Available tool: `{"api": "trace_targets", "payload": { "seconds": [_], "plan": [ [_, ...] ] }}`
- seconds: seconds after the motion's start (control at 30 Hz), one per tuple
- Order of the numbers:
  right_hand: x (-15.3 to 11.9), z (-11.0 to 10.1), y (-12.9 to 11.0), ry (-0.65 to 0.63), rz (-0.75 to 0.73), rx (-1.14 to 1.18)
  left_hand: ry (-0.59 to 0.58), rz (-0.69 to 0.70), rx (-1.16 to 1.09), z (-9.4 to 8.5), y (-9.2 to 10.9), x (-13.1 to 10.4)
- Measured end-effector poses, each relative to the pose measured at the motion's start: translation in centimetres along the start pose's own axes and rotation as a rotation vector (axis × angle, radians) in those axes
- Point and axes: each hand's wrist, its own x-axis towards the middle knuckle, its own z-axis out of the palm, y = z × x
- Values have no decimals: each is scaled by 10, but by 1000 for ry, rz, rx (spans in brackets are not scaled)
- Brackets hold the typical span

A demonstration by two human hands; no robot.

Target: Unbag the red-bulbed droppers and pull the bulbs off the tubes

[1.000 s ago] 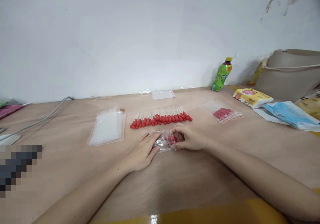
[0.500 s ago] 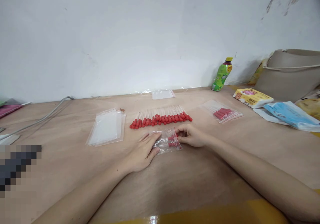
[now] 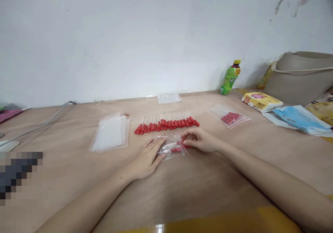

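Note:
A clear zip bag point(image 3: 169, 144) lies flat in front of me, with a red-bulbed dropper point(image 3: 176, 150) inside. My left hand point(image 3: 149, 158) rests on the bag's left end, fingers stretched out and thumb apart, pressing it down. At the bag's right-hand mouth, my right hand point(image 3: 197, 140) pinches another dropper by its red bulb point(image 3: 186, 143); its shaft is hard to make out through the plastic. Just beyond, a row of glass droppers point(image 3: 166, 123) lies with the red bulbs toward me. To the right sits a filled bag point(image 3: 230, 117) holding several droppers.
Flat bags point(image 3: 110, 132) are stacked at left, and more bags point(image 3: 169, 98) lie by the wall. A green drink bottle point(image 3: 230, 78), a yellow tissue pack point(image 3: 261, 101), a blue packet point(image 3: 303, 118) and a beige bin point(image 3: 304, 77) stand at right. A grey cable point(image 3: 49, 121) crosses the left side.
The lower red bulb now lies further left, inside the bag. My right fingers have stayed at the bag's mouth, on a red bulb. My left hand has hardly moved.

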Motion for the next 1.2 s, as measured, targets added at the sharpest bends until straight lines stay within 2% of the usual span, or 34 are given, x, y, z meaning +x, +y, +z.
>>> {"api": "trace_targets", "payload": {
  "seconds": [0.1,0.2,0.3,0.53,0.6,0.67,0.8,0.87,0.97,1.07,1.13,1.2],
  "plan": [
    [0,10,0,-5,-80,99,18,15,-7,0,0,0],
    [1,18,-1,-101,-148,214,28,14,-9,0,0,1],
    [3,25,-3,-135,-150,222,39,15,-10,1,-1,0],
    [3,28,-15,15,-269,-298,38,20,-2,1,-1,1],
    [3,22,-15,11,-266,-315,36,25,-1,0,-1,1],
    [3,13,-12,-25,-215,-234,37,29,1,-1,-1,1],
    [4,-12,-5,-63,45,42,39,24,2,-1,-1,0],
    [3,-25,-4,-11,131,116,38,33,-5,-1,-1,0],
    [1,-48,-6,118,159,139,40,40,-10,0,-2,0],
    [-2,-71,-13,192,254,156,44,37,-10,1,-2,0],
    [-1,-82,-19,281,234,211,42,35,-4,1,-2,1],
    [5,-84,-26,412,140,266,33,30,4,1,-2,2]
  ]
}}
